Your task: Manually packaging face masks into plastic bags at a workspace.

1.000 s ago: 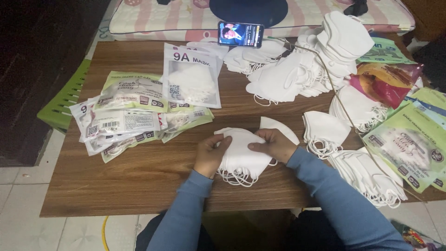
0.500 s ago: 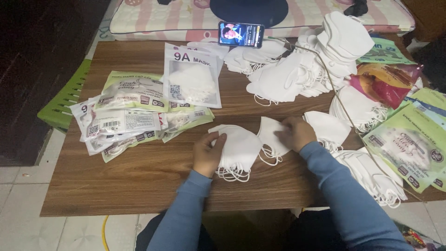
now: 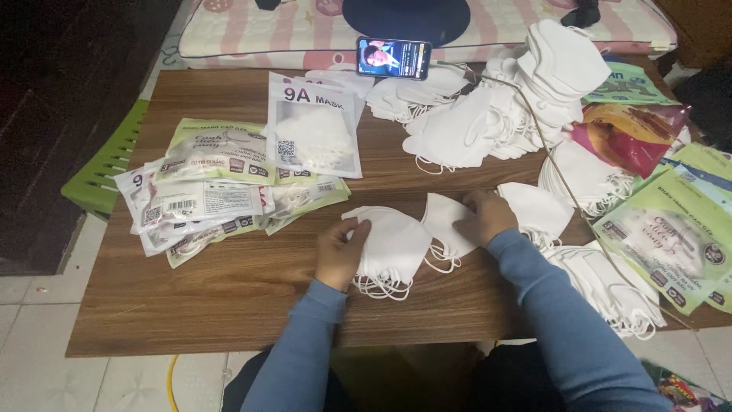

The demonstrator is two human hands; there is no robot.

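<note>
since the frame half a second back, little has shifted: right hand [image 3: 488,217] sits on the same single white mask [image 3: 450,225], left hand [image 3: 341,252] remains on the small stack of white masks [image 3: 389,248]. against the frame a full second back the change is larger: then both hands were together over one pile near the table's front middle; now the right hand has travelled outward to its own side and the pile reads as two parts, a stack and one loose mask just beside it, edges touching or overlapping slightly.

hands, state: left hand lies flat, fingers spread on the left edge of the stack, pressing rather than gripping. right hand is cupped over the top right corner of the single mask; whether its fingers pinch the mask or only rest on it cannot be told. hands are apart, the two mask groups between them.

judgement: one mask looks to have been drawn off or is being added to the counted stack, so the work reads as sorting masks into small bundles, mid-cycle.

surroundings: wooden table [image 3: 229,305]; filled printed pouches [image 3: 206,194] heaped to the left, one clear-fronted white pouch [image 3: 314,126] behind them. large loose heap of masks [image 3: 503,107] at the back right, another fanned row [image 3: 610,286] by the right forearm, green empty pouches [image 3: 663,236] on the far right. phone [image 3: 393,58] propped at the table's rear edge, screen lit.
</note>
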